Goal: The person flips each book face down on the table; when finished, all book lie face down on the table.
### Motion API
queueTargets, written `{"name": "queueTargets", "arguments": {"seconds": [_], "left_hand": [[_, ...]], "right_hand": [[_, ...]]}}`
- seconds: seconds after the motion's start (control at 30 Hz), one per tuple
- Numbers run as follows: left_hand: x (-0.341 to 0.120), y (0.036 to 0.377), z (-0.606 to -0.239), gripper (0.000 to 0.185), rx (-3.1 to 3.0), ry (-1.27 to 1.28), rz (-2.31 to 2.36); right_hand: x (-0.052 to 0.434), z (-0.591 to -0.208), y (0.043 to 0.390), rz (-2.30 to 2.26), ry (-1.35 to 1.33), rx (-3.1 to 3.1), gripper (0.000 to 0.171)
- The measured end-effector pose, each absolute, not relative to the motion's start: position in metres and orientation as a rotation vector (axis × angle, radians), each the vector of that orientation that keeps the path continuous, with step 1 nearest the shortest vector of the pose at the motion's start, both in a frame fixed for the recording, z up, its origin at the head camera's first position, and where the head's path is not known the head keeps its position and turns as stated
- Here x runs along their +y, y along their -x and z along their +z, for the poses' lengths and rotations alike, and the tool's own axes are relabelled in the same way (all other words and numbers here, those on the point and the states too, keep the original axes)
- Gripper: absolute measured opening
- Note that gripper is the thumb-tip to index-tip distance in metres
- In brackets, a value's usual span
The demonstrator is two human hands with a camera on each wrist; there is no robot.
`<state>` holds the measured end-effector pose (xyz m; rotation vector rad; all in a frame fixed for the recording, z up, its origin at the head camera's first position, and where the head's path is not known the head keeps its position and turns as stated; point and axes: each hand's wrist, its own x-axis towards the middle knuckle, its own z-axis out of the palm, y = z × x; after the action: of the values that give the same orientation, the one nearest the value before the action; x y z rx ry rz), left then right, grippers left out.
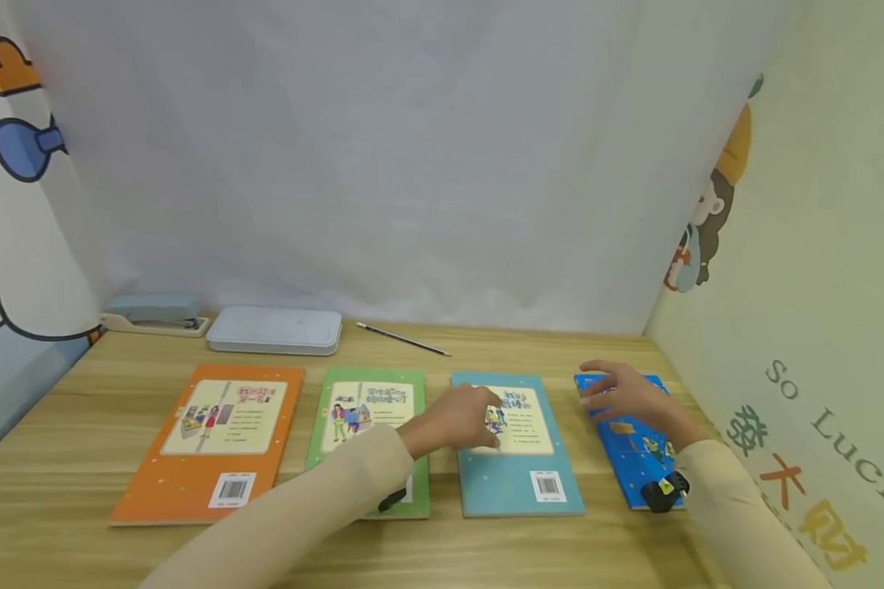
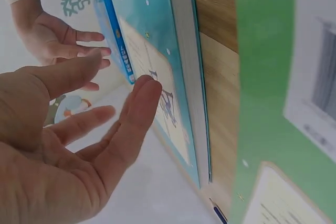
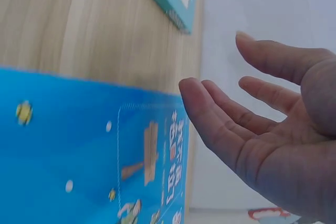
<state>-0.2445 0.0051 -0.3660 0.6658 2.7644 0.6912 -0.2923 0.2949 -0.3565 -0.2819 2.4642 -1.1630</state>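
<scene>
Wood-grain table (image 1: 59, 458), four books laid flat in a row, back covers up. Left to right: an orange book (image 1: 209, 446), a green book (image 1: 372, 425), a teal book (image 1: 516, 446) and a bright blue book (image 1: 633, 450) at the far right, near the wall.

Both hands are over the right end of the row. The left hand (image 1: 460, 419) hangs over the teal book's upper left part, fingers spread and loose, gripping nothing; the left wrist view shows the palm (image 2: 68, 150) open with the fingertips just off the cover. The right hand (image 1: 622, 393) floats above the top end of the bright blue book, fingers relaxed and fanned; the right wrist view shows clear air between the palm (image 3: 273, 145) and the cover (image 3: 79, 156).

Reads like a reach in progress, no grasp made on either book. To take hold, each hand would need to drop to a book's edge and get fingertips under it, since both lie flush on the table.

Along the back: a stapler (image 1: 155, 313), a flat white case (image 1: 274, 330) and a pencil (image 1: 403, 339), all well apart from the hands.
</scene>
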Motion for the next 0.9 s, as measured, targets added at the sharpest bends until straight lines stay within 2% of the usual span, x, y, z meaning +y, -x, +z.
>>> {"name": "queueTargets", "arguments": {"seconds": [0.47,0.9], "left_hand": [[0.061,0.252,-0.37,0.06,2.728,-1.044,0.706],[0.108,0.259,-0.382,0.059,2.717,-1.127,0.65]], "right_hand": [[0.343,-0.363,0.291,-1.161,0.163,2.564,0.068],[0.384,-0.366,0.295,-0.991,-0.108,2.662,0.069]]}}
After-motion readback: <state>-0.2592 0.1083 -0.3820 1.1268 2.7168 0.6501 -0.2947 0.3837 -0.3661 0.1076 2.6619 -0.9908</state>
